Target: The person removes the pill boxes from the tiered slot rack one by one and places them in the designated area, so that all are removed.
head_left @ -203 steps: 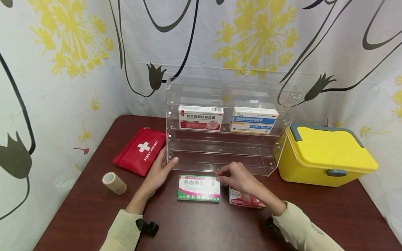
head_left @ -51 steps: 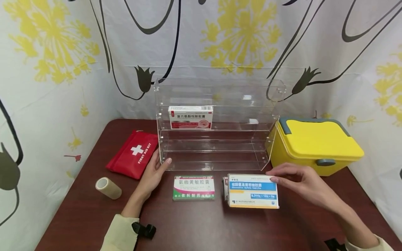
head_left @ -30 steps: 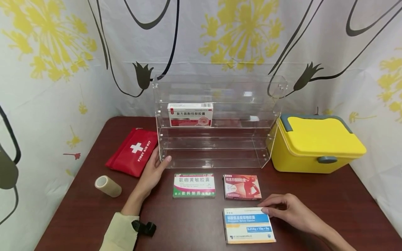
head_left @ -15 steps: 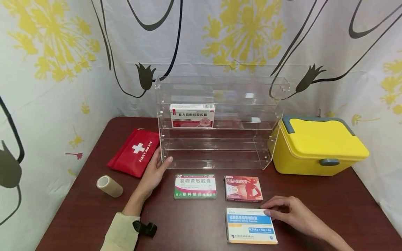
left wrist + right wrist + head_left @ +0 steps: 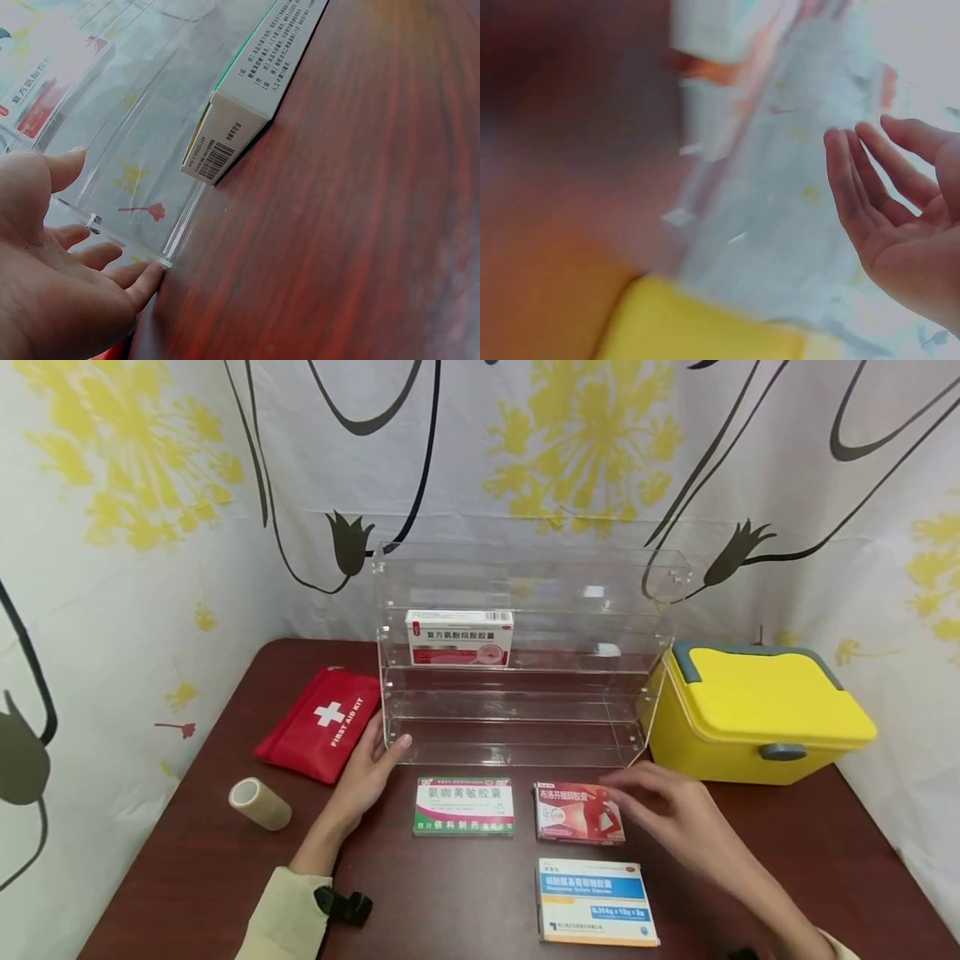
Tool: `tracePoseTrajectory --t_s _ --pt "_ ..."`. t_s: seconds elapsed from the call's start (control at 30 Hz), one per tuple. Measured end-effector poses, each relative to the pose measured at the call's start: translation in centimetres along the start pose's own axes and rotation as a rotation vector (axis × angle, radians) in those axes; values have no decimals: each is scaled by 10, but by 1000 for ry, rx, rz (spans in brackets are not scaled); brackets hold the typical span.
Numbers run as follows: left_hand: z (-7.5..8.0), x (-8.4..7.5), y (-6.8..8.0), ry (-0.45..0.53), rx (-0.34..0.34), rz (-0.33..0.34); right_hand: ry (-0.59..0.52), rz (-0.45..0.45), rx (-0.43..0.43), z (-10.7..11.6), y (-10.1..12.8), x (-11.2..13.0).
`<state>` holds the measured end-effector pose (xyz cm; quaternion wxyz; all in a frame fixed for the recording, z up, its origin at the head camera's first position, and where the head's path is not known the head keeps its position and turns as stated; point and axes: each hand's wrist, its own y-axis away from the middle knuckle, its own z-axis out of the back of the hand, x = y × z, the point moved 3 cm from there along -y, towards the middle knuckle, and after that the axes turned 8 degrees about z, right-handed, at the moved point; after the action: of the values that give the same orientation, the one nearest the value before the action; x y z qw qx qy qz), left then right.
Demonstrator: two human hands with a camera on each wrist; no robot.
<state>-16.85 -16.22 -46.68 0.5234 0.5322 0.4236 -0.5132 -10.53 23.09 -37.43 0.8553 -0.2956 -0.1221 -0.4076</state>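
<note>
My left hand [image 5: 365,777] rests against the left side panel of a clear acrylic shelf rack [image 5: 517,754]. Its thumb reaches in front and clear of the panel, and its relaxed fingers lie along the outer side. At the upper right corner of a red medicine box [image 5: 570,827], my right hand [image 5: 678,814] hovers with thumb and fingertips apart; contact cannot be told. Flat on the table in front lies a blue-and-white medicine box [image 5: 592,927]. A green-and-white medicine box [image 5: 461,814] lies left of the red one. One white-and-red medicine box [image 5: 450,652] stands on the rack.
A red first aid pouch [image 5: 307,747] and an upright-tilted tan roll [image 5: 262,804] are at the left. To the right of the rack stands a yellow lidded box [image 5: 780,693] with a grey handle. A patterned curtain [image 5: 525,468] hangs behind the table [image 5: 450,893].
The blue-and-white box came off the rack and was laid flat in front. My right hand has let go of it and moved up to the red box. My left hand stays put.
</note>
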Motion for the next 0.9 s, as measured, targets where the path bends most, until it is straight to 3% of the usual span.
tracePoseTrajectory --t_s 0.2,0.33,0.43,0.63,0.77,0.9 --pt "-2 4 2 -3 -11 -2 23 198 -112 6 -91 32" --pt "-2 5 3 1 -23 7 132 320 -196 10 -150 45" --pt "-2 6 2 10 -15 19 227 364 -201 7 -179 48" --pt "-4 -7 7 8 9 31 308 379 -141 -2 -199 48" --pt "-4 -21 12 -2 13 9 237 345 -130 -4 -202 47" --pt "-2 -14 8 6 6 -3 150 316 -128 -4 -206 44"
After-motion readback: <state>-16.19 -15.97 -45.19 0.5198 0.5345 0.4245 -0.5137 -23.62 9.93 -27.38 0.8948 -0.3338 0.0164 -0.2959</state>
